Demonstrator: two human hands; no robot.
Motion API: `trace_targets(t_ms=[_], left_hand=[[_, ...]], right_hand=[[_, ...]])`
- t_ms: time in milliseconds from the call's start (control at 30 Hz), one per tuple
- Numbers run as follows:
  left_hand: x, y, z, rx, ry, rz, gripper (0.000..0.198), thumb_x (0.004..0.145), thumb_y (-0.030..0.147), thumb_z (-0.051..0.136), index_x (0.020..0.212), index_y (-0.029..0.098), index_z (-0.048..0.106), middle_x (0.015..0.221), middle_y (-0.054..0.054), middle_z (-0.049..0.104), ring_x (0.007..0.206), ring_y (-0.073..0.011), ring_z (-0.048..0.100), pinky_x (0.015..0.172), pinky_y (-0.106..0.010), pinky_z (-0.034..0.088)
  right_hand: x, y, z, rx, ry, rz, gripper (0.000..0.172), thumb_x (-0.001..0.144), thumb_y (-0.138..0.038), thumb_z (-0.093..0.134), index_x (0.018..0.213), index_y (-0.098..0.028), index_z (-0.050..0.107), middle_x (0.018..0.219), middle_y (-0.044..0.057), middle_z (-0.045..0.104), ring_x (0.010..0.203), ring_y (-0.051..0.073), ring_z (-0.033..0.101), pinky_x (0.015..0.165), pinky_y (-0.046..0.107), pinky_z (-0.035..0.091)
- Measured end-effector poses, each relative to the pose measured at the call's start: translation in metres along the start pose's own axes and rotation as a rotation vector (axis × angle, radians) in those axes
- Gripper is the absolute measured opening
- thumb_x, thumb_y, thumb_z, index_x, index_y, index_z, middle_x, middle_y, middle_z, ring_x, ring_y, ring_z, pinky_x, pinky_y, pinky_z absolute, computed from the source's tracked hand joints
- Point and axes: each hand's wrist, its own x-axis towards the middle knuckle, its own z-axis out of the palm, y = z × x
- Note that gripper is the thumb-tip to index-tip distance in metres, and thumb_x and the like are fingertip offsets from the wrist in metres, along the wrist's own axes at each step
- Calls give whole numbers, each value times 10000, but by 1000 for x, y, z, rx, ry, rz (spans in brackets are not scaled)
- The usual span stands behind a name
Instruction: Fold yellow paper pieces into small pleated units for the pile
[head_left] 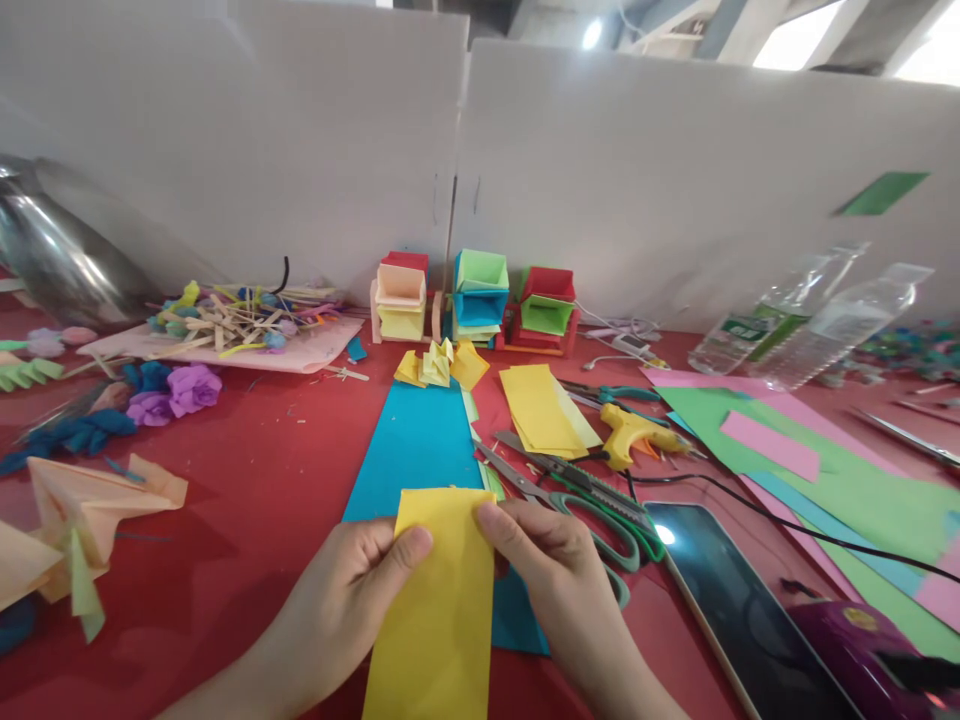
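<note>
A yellow paper strip [442, 620] is held up between my two hands, its top edge level. My left hand [352, 590] pinches its left edge near the top, thumb in front. On the opposite edge my right hand [555, 570] grips it the same way, fingers behind the paper and partly hidden. Under the strip lies a blue paper sheet [412, 440]. Small folded yellow paper pieces [439, 364] sit at that sheet's far end. A stack of yellow paper pieces [544, 405] rests to the right.
Right of my hands are scissors [622, 545], a green utility knife [600, 490], a yellow glue gun [637, 435] and a phone [742, 600]. Folded paper boxes [480, 290] stand by the white partition [300, 150]. Paper flowers [176, 393] and sticks [240, 320] lie left; plastic bottles [840, 325] stand right.
</note>
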Motion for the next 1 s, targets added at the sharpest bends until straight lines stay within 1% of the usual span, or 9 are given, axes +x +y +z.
trace_targets(t_ms=[233,367,467,567,667,733,833,900,1000], left_hand=[[-2,3,4,-51,4,-4,397,801,490,498,589,154,495,514,42,429,450,-53,339,416,-154,275],[-1,3,2,-72,37,-6,412,794,480,515,547,154,458,490,48,417,433,-48,323,404,-152,260],[-1,4,3,-140,1,-12,387,782,459,546,554,152,479,514,36,472,443,-53,373,418,-155,293],[0,6,5,-252,-63,-50,316,778,446,558,654,156,559,560,20,530,502,-85,470,510,-190,388],[1,8,5,-229,-65,-83,342,783,481,532,708,151,585,576,5,542,537,-110,503,530,-211,398],[2,7,3,-136,9,-58,390,781,510,513,638,149,549,543,17,504,489,-90,452,461,-188,336],[3,2,0,-3,140,24,438,773,526,509,539,160,452,466,59,371,413,-57,296,396,-180,224],[4,0,-2,47,155,47,448,774,532,501,527,165,428,453,71,319,404,-53,241,387,-184,196],[2,0,-1,26,112,41,433,778,538,491,561,164,465,469,65,359,404,-54,268,393,-183,225]], right_hand=[[-3,-5,2,0,49,-10,368,755,-388,596,499,-148,484,512,-33,374,518,84,352,490,216,285],[-3,-6,3,-12,47,-19,348,774,-402,568,540,-149,518,520,-29,407,514,88,374,484,214,292],[-3,-5,2,-57,64,-36,368,777,-402,562,518,-148,499,509,-28,402,513,89,374,483,214,290],[-2,-4,2,-68,67,-26,366,770,-408,566,520,-151,492,520,-28,389,521,91,362,483,213,295],[-2,-1,3,-70,20,-1,347,774,-446,547,585,-156,539,552,-19,433,538,103,395,492,215,332],[-1,1,5,-92,-19,14,344,764,-473,551,627,-157,553,568,-15,459,549,110,424,504,218,355],[-1,5,5,-159,-26,29,340,720,-477,605,626,-158,535,560,-20,462,542,108,431,504,218,355],[-1,5,4,-199,-13,32,339,712,-466,618,605,-159,522,545,-24,458,529,103,425,490,215,340],[-2,3,2,-196,-40,27,339,731,-451,604,581,-158,525,532,-26,471,520,98,435,489,210,339]])
